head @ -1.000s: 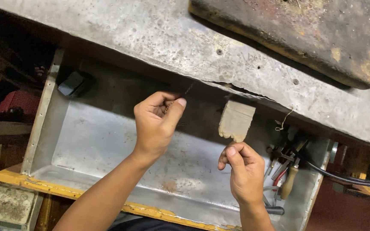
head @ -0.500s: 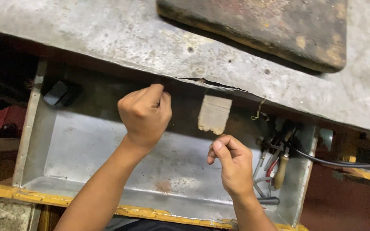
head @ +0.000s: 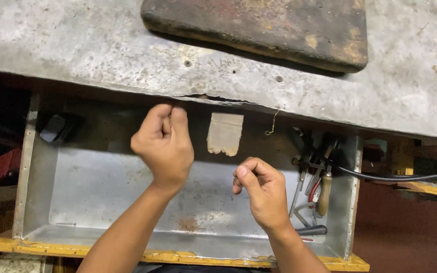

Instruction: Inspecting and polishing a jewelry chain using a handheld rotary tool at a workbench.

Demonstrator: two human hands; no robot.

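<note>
The left hand point(head: 164, 144) is pinched shut at the cracked grey concrete bench edge point(head: 213, 97), contents indiscernible, while the right hand point(head: 261, 189) is loosely curled, seemingly empty, above the open grey metal drawer point(head: 102, 192).

We cannot tell what the left hand point(head: 164, 146) pinches, as its curled fingers hide it under the worktop point(head: 102, 50) edge. The tools point(head: 315, 182) at the drawer's point(head: 31, 167) right end overlap too tightly to identify. The black cable point(head: 400, 177) runs off the right edge.
</note>
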